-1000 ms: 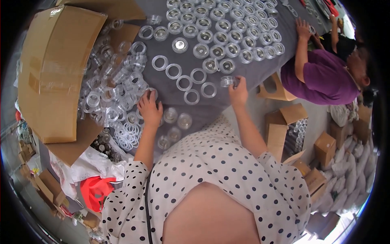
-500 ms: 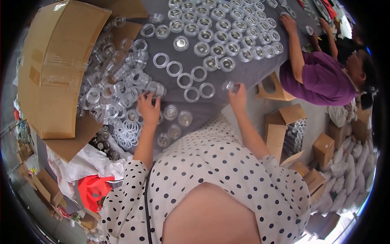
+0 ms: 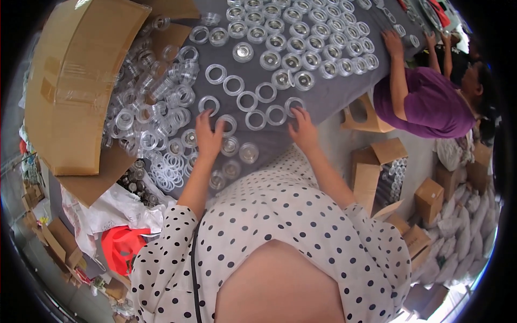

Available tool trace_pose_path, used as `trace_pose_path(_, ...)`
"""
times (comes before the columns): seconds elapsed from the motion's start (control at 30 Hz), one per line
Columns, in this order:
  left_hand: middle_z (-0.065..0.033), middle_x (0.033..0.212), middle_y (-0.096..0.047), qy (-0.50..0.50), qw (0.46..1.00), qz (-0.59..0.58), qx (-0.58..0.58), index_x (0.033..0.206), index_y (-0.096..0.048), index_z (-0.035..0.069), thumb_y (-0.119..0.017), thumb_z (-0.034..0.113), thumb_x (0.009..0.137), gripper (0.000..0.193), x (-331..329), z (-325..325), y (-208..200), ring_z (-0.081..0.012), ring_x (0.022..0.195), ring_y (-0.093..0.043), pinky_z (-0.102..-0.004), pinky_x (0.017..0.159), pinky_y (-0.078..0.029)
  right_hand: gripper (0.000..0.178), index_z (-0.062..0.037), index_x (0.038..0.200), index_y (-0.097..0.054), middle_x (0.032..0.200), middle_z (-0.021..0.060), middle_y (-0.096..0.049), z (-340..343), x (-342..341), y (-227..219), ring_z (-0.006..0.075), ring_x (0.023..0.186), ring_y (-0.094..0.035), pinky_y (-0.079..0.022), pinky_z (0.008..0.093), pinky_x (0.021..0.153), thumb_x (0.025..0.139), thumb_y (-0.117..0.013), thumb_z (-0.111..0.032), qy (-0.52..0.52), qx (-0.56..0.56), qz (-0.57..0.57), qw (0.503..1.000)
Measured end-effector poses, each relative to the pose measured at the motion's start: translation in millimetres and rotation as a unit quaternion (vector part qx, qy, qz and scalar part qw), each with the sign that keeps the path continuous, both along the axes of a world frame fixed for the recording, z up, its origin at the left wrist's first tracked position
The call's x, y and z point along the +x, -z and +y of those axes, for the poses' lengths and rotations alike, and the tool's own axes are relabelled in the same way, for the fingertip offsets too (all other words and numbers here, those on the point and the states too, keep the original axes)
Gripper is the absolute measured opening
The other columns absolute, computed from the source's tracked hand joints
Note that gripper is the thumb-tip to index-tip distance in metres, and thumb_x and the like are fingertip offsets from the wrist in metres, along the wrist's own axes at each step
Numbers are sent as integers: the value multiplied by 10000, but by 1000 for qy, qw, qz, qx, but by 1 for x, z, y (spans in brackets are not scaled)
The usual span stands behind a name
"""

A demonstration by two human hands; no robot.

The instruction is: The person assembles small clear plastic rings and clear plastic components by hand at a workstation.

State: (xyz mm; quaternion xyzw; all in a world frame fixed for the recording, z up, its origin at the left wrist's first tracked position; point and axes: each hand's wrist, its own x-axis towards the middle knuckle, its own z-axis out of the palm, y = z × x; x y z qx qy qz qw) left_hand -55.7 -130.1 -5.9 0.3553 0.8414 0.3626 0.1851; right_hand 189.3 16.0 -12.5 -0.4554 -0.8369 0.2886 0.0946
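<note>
Several clear rings (image 3: 266, 101) lay flat on the grey cloth (image 3: 323, 98); setting them out seemed the step in hand, calling for light fingertips. Hands stood well apart: the left hand (image 3: 210, 139) spread its fingers beside two rings, the right hand (image 3: 305, 132) reached bent fingers to another ring (image 3: 295, 99), its grip unclear.

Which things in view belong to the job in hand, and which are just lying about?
Seem to belong:
clear rings by the left hand
clear ring at the right hand
heaped clear pieces
rows of round pieces with silvery centres

Seem just lying about:
red fabric, lower left
brown carton, right
pale sacks, lower right
</note>
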Motion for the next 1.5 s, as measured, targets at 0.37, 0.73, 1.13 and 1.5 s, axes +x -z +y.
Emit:
trace_pose_path(0.37,-175,1130,-473,43,993,-100,-54,1163,-437,37,-710,246,607,654,-10,-5,-22,-318,1009,-473,-385,863,-384,467,-157,1158,-436,1229,67,-399,2,0,0,271,1020,-502,-463,364,776,721,-602,-173,45,-60,11,997)
trace_pose_path(0.73,-167,1061,-463,120,969,106,-189,1135,-440,51,-719,201,581,638,-18,-6,-8,-325,995,-460,-404,813,-403,458,-154,1149,-463,1198,62,-428,-1,-5,-4,231,881,-560,-480,325,693,714,-605,-148,74,-50,59,994)
trace_pose_path(1.13,-110,1059,-503,213,966,-147,29,1082,-514,42,-653,149,675,443,22,10,-53,-256,913,-521,-318,775,-419,304,-25,1052,-510,942,58,-569,-27,-58,-43,95,723,-550,-448,237,624,854,-501,-256,233,-570,289,733)
trace_pose_path(1.5,-94,1051,-537,210,901,-379,-15,1155,-453,21,-634,66,683,508,39,-28,-40,-169,920,-539,-271,788,-424,394,-31,1019,-539,883,39,-576,-70,-79,-35,115,843,-531,-432,262,741,836,-512,-380,104,-665,232,702)
